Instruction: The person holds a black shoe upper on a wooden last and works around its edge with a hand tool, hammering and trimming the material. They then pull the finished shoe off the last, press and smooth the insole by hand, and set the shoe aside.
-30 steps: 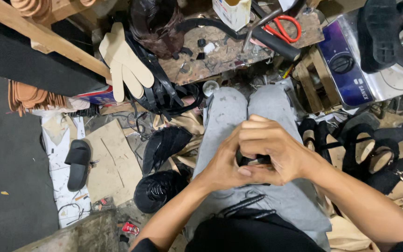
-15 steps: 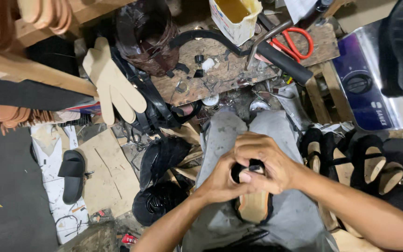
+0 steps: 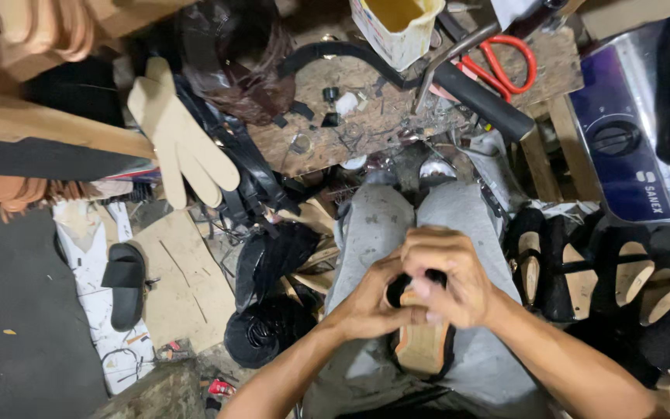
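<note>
**Both hands closed on a sandal over the lap**

From my remote seat I see the left hand (image 3: 366,306) and the right hand (image 3: 447,275) pressed together over the grey trousers (image 3: 397,225) of the person wearing the camera. Between them sits a sandal (image 3: 422,345) with a tan footbed and a black edge; its heel end points back toward the body and rests on the lap, just below the near edge of the bench (image 3: 366,124). The right grip is clamped over the front of the sandal, fingers curled down across a black strap part. The left grip is wrapped on the sandal's left side, thumb up against the right hand. The toe end is hidden under the fingers, so I cannot tell what exactly they pinch there.

On the scarred wooden bench ahead, a cream plastic tub (image 3: 397,27) stands at the far edge, red-handled scissors (image 3: 509,62) lie toward the far right corner, and a thick black handle (image 3: 478,101) slants along the right side. Small black scraps are scattered over the middle of the bench.

Off the bench's left edge hang pale glove-shaped cut-outs (image 3: 184,143) over a bundle of black straps (image 3: 246,178). On the floor to the left lies a black slide sandal (image 3: 124,283) on white sheet, beside flat cardboard (image 3: 188,283). To the right of the lap stand finished black sandals (image 3: 583,271) in a row, with a blue-faced machine (image 3: 622,147) above them.
</note>
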Demonstrator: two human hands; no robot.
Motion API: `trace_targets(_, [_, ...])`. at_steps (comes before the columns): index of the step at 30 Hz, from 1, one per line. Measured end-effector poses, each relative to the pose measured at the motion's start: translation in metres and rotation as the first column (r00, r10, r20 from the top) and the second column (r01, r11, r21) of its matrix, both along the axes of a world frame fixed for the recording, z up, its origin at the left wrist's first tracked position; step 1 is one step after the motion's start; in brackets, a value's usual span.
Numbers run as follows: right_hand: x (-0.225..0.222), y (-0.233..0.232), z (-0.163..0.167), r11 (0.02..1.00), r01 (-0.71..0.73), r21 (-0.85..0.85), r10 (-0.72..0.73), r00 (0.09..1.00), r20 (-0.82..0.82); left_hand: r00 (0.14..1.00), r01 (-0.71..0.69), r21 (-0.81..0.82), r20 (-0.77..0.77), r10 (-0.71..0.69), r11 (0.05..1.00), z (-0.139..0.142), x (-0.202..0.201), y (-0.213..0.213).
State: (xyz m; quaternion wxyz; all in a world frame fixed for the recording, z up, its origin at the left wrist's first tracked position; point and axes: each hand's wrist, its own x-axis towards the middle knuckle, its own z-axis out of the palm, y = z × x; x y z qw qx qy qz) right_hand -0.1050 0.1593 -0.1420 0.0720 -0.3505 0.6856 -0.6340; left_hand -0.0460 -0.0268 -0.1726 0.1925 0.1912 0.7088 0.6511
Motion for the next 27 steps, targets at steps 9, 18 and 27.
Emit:
trace_targets(9, [0.056, 0.016, 0.054, 0.901, 0.37, 0.226, -0.294, 0.905, -0.309, 0.96, -0.161, -0.028, -0.238, 0.15, 0.987, 0.03, 0.029, 0.021])
trace_targets(18, [0.102, 0.031, 0.065, 0.814, 0.473, 0.338, -0.472, 0.877, -0.091, 0.918, -0.284, 0.077, -0.264, 0.295, 0.956, 0.045, 0.052, 0.042])
trace_targets(27, [0.136, 0.04, 0.076, 0.773, 0.567, 0.284, -0.517, 0.823, -0.236, 0.887, -0.292, 0.02, -0.368, 0.279, 0.956, 0.067, 0.075, 0.052])
